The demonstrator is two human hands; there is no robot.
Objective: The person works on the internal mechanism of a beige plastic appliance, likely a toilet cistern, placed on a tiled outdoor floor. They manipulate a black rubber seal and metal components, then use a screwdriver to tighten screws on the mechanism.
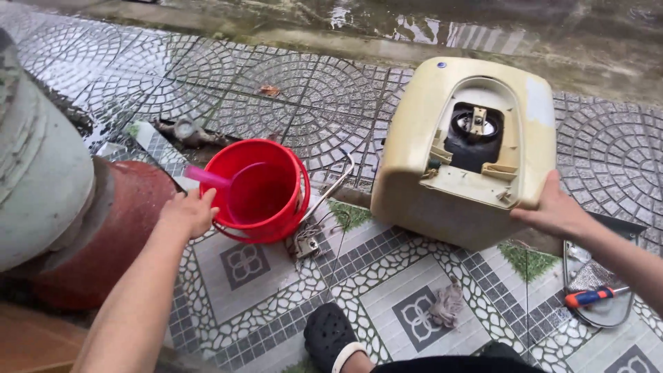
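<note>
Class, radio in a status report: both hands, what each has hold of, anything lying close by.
Left hand on pink scoop handle in red bucket. Right hand grips cream appliance housing at its corner. Rag and screwdriver on tiles nearby.

The left hand's (188,213) fingertips are hidden behind the red bucket's (257,190) rim.

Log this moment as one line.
left hand: on pink scoop handle in red bucket | right hand: grips cream appliance housing corner | floor: rag, screwdriver
</note>
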